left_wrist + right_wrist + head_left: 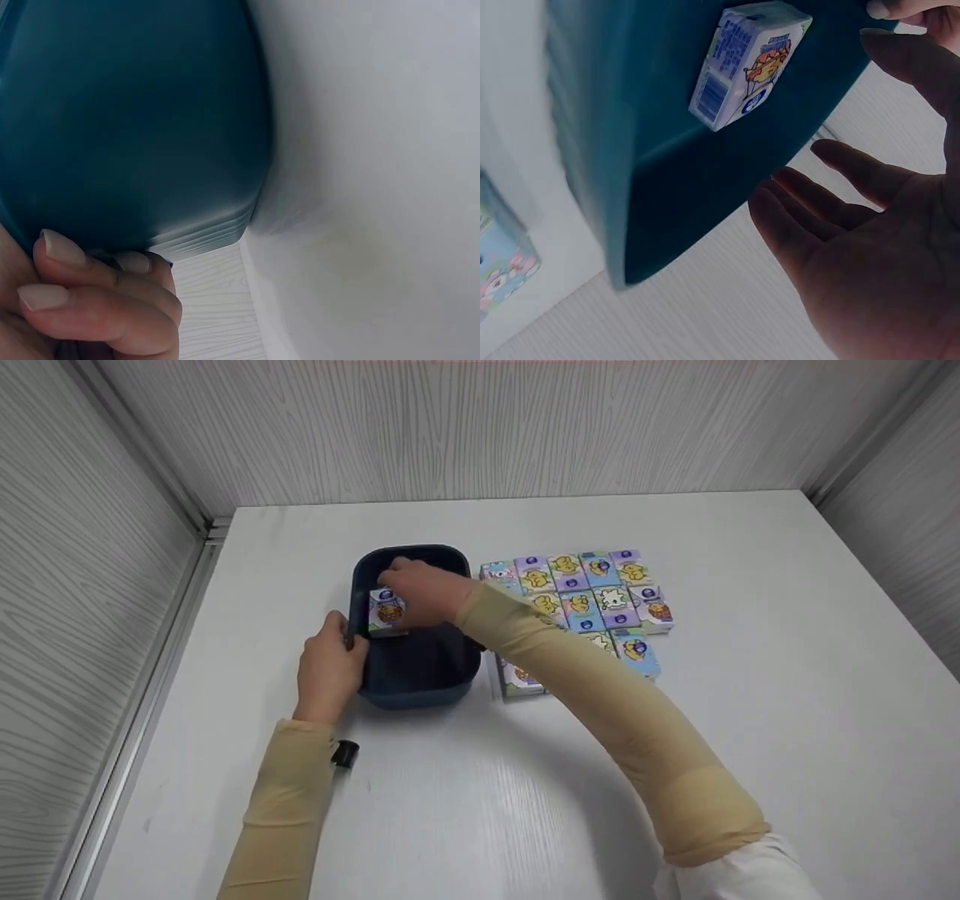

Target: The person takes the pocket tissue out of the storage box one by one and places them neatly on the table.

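Observation:
A dark blue plastic bin stands upright on the white table. My left hand grips its left wall at the rim; in the left wrist view the fingers curl beside the bin's wall. One small pack with cartoon print, like a pocket tissue pack, is inside the bin toward the far left. Over the bin hovers my right hand. The right wrist view shows that hand with fingers spread, apart from the pack, which shows a barcode on its side.
Right of the bin, several similar packs lie in close rows, partly hidden by my right forearm. A small black object is at my left wrist. Wood-grain panels enclose the table at the back and sides.

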